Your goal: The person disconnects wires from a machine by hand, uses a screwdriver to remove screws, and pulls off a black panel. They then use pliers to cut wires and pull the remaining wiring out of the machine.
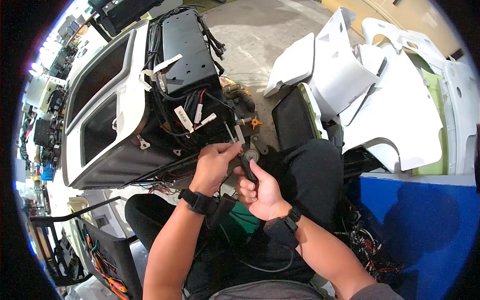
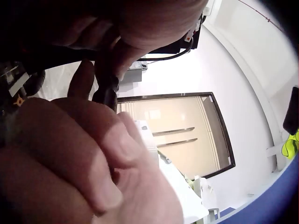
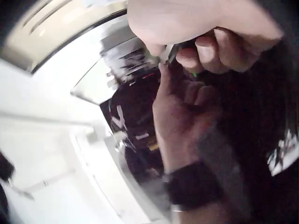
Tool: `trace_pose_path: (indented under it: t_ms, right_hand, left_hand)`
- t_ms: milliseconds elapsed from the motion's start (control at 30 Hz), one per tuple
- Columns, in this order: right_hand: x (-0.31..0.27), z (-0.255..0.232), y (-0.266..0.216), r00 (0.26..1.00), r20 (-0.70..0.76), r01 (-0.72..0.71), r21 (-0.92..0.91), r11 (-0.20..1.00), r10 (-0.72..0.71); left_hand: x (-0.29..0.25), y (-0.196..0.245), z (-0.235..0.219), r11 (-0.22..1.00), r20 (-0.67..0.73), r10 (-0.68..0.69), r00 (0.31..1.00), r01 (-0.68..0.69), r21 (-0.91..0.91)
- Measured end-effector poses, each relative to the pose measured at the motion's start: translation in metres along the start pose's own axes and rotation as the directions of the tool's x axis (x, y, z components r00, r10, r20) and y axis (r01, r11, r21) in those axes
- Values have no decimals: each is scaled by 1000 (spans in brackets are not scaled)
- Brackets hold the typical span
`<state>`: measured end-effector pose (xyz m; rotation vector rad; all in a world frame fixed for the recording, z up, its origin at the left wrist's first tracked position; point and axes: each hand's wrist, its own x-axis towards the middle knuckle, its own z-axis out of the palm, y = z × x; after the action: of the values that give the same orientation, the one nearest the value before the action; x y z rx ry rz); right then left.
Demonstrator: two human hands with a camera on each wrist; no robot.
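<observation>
Low in front of the black-framed unit, both hands work close together in the head view. The left hand (image 1: 214,164) pinches a small piece between thumb and fingers, beside a light grey strip (image 1: 239,134) and a thin rod (image 1: 228,131); which of these it pinches cannot be told. Curled fingers of the right hand (image 1: 262,194) grip a black-handled tool (image 1: 247,167), its tip hidden near the left fingertips. In the left wrist view the black tool (image 2: 106,91) shows between fingers. The right wrist view shows the right hand (image 3: 201,32) above the left hand (image 3: 184,116), nearly touching.
Cables with white labels (image 1: 184,119) hang on the unit beside a black metal box (image 1: 189,47). White panels (image 1: 395,115) lean at the right, above a blue surface (image 1: 420,220). Orange-handled tools (image 1: 117,285) sit in a black holder at lower left. Loose wires lie near the right arm.
</observation>
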<state>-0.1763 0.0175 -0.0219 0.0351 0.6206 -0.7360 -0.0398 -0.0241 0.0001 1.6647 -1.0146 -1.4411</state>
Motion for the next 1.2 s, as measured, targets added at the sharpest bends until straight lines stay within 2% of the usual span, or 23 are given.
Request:
trace_pose_path:
  t_ms: [33,100,167,200,233,267,300,333,433,467,500,533,567,633,667,700,800,867,933,967,1033,1067,1200]
  right_hand:
    - [-1,-3,1,998,57,-41,27,999,39]
    - [2,-1,4,999,34,-11,22,1000,10]
    - [2,4,8,975,-84,173,-307,936,-208]
    - [7,-1,8,948,-61,254,-454,854,-314]
    - [11,-5,12,947,-63,254,-448,857,-314]
    - [15,-6,17,727,62,444,-802,399,-684]
    - [16,-4,18,420,350,367,-910,-196,-837]
    - [11,0,18,496,270,311,-943,-122,-825]
    - [9,3,19,528,255,289,-951,-111,-810]
    - [18,-4,23,503,236,380,-924,-33,-831]
    - [16,-6,20,503,237,381,-924,-33,-831]
    - [12,-8,14,777,-2,403,-767,499,-629]
    - [10,-9,11,961,-84,206,-419,884,-264]
    - [3,3,11,952,-109,199,-487,850,-285]
    - [1,1,11,984,-96,122,-252,960,-151]
    - [-2,0,11,998,-50,21,-5,1000,-22]
    - [1,-4,12,997,-30,64,-50,997,-65]
    - [7,-7,15,995,-29,93,-92,991,-96]
    - [13,-12,20,913,-141,288,-441,850,-382]
    - [16,-14,22,914,-138,288,-442,850,-382]
    - [21,-18,27,698,-39,369,-836,406,-715]
    - [28,-27,30,636,-3,368,-878,307,-772]
    - [26,-22,30,652,40,363,-893,265,-757]
  left_hand:
    - [-6,9,-1,999,27,-36,999,37,-29]
    - [-7,9,-1,995,56,-75,996,78,-54]
    - [-1,-2,-2,999,-3,-16,1000,17,39]
    - [-1,-2,-2,999,-2,-18,1000,18,45]
    - [-1,-3,-1,997,-10,-9,1000,10,78]
    - [-1,-3,0,994,-17,2,1000,0,110]
    - [0,-3,1,993,-12,1,1000,0,115]
    - [1,-4,2,992,-22,6,1000,-4,123]
    - [3,-5,2,992,-40,8,999,-3,124]
    - [3,-5,2,993,-52,0,999,6,114]
    - [3,-5,1,993,-53,0,999,6,114]
    - [3,-4,0,992,-49,-3,999,9,124]
    - [3,-3,0,991,-45,-5,999,11,133]
    - [5,-8,-1,996,-48,-2,999,7,90]
    - [5,-10,-1,999,-45,-2,999,4,50]
    - [5,-10,-1,999,-44,-1,999,4,48]
    - [4,-9,-2,1000,-9,-11,1000,11,13]
    - [4,-10,-4,997,-6,-9,1000,10,77]
    - [0,-6,-2,985,-30,40,999,-34,166]
    - [-2,-4,0,964,-43,87,995,-73,255]
    - [-4,-4,3,972,-33,86,996,-77,221]
    - [-4,-4,4,971,-46,85,995,-72,228]
    - [0,-8,0,985,-67,29,997,-16,174]
